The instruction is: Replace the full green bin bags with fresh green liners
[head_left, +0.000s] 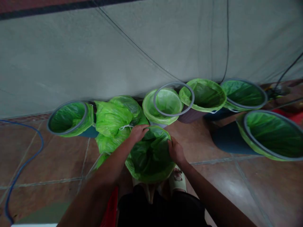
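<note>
The fingers of the left hand (139, 133) and right hand (176, 152) pinch the bag (151, 157) rim; uneven pulling could tear its thin film.

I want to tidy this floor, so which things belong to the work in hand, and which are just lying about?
In use, or likely so:
- green liner, rim held by left hand and right hand
- grey ring
- lined bins
- bulging green bags

Apparently just about:
- blue hose
- dark wall cable
</note>
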Demonstrator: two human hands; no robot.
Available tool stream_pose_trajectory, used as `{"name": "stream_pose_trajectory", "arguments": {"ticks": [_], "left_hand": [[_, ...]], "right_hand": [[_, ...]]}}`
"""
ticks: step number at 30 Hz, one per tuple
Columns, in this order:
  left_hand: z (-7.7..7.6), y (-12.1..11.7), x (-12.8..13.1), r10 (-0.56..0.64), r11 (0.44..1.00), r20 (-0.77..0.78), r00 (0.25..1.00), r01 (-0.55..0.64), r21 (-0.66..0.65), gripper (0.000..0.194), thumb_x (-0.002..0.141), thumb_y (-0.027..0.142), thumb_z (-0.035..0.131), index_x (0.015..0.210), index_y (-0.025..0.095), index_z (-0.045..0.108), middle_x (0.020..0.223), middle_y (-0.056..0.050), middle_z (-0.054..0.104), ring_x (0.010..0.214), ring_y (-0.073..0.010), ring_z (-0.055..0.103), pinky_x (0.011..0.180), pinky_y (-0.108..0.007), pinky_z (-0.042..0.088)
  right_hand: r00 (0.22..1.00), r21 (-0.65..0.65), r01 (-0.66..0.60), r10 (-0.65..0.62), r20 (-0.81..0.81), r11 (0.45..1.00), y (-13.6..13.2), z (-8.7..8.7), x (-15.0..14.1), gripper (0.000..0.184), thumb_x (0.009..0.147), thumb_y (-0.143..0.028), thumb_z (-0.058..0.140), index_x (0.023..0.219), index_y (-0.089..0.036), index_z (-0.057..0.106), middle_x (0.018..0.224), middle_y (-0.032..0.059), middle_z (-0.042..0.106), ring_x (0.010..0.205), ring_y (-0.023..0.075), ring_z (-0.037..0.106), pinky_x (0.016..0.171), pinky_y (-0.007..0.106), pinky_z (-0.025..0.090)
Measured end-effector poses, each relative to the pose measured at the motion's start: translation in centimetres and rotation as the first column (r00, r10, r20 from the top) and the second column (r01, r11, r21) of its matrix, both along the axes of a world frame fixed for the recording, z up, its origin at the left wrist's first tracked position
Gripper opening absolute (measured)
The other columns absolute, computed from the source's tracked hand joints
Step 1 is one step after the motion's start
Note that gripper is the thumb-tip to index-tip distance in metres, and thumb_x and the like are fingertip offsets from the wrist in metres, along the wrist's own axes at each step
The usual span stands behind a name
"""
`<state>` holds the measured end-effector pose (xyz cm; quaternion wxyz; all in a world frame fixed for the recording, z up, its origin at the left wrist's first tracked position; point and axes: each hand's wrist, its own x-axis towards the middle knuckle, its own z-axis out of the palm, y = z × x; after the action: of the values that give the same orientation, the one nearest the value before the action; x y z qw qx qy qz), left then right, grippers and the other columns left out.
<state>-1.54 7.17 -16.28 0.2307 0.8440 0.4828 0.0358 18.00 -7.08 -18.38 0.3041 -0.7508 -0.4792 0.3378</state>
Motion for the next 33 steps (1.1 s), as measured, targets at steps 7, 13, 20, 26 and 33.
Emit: {"name": "stream_pose_trajectory", "arguments": {"ticks": [7, 13, 20, 26, 33], "left_hand": [[-0.4, -0.9, -2.4, -0.054, 0.989, -0.004, 0.999, 0.054, 0.136, 0.042, 0.087, 0.013, 0.048, 0.128, 0.019, 0.057, 0.123, -0.007, 0.066, 0.108, -0.0188, 0.063, 0.098, -0.031, 0.047], [0.8, -2.0, -2.7, -0.070, 0.978, -0.137, 0.988, 0.096, 0.188, 0.063, 0.077, 0.006, 0.052, 0.138, 0.020, 0.046, 0.138, -0.012, 0.054, 0.120, -0.0261, 0.055, 0.107, -0.048, 0.037], [2.6, -1.5, 1.3, -0.053, 0.982, 0.052, 0.997, 0.043, 0.183, 0.045, 0.081, 0.034, 0.063, 0.124, 0.023, 0.059, 0.137, -0.009, 0.053, 0.123, -0.0267, 0.050, 0.106, -0.045, 0.036], [1.5, -1.0, 4.0, -0.121, 0.985, 0.068, 0.990, 0.112, 0.132, 0.019, 0.088, 0.021, 0.050, 0.090, 0.021, 0.068, 0.096, -0.004, 0.070, 0.094, -0.0193, 0.061, 0.092, -0.035, 0.043], [1.1, -1.2, 2.3, -0.158, 0.961, -0.014, 0.987, 0.157, 0.226, 0.022, 0.090, 0.015, 0.042, 0.089, 0.020, 0.064, 0.094, -0.004, 0.068, 0.093, -0.0197, 0.059, 0.096, -0.038, 0.037]], "right_hand": [[0.908, 0.084, -0.182, 0.135, 0.397, 0.980, -1.3, -0.2, -1.2, 0.064, 0.082, -0.007, 0.034, 0.146, -0.012, 0.032, 0.135, 0.0188, 0.052, 0.122, 0.0301, 0.051, 0.100, 0.047, 0.043], [0.815, 0.037, -0.272, 0.209, 0.540, 0.962, -4.1, 1.0, -1.2, 0.044, 0.085, -0.021, 0.050, 0.129, -0.021, 0.056, 0.149, 0.0194, 0.034, 0.123, 0.0403, 0.047, 0.090, 0.057, 0.046], [0.992, 0.119, 0.079, -0.090, 0.092, 0.990, 0.2, 2.1, 1.9, 0.053, 0.081, -0.049, 0.058, 0.123, -0.017, 0.056, 0.122, 0.0164, 0.060, 0.105, 0.0284, 0.062, 0.087, 0.042, 0.051], [0.898, -0.049, 0.244, -0.245, -0.366, 0.968, 3.5, 1.0, 2.1, 0.031, 0.065, -0.045, 0.070, 0.077, -0.017, 0.068, 0.076, 0.0067, 0.071, 0.072, 0.0220, 0.065, 0.068, 0.033, 0.050], [0.580, -0.271, 0.169, -0.318, -0.750, 0.948, 2.9, 0.5, 2.9, 0.035, 0.067, -0.046, 0.069, 0.082, -0.014, 0.068, 0.076, 0.0077, 0.072, 0.065, 0.0186, 0.064, 0.060, 0.030, 0.050]]}}
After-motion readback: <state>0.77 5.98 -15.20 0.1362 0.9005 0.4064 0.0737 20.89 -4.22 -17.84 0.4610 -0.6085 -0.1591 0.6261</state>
